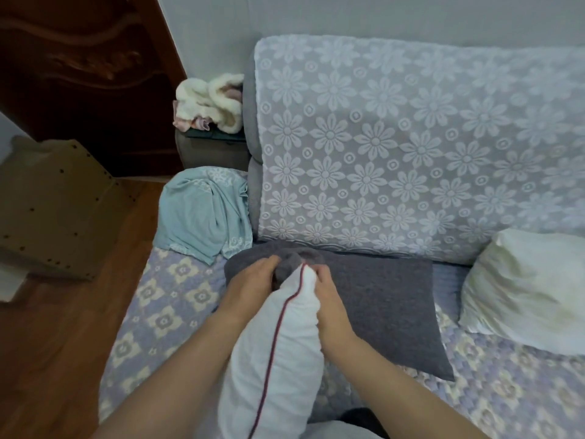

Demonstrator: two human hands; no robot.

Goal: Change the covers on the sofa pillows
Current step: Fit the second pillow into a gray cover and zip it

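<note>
Both forearms reach forward over the sofa seat [164,312]; the left hand [253,288] bunches the knitted grey pillow cover [386,305], the right hand [329,299] clutches the white pillow insert [278,359]. The insert is soft, oblong, red-piped, its tip at the cover's mouth near the seat's back edge.

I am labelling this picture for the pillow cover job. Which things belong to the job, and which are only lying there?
Job: white pillow, grey cover, cream pillow, left hand, right hand.
Lying about: teal cloth, fluffy white items, cardboard box.
</note>
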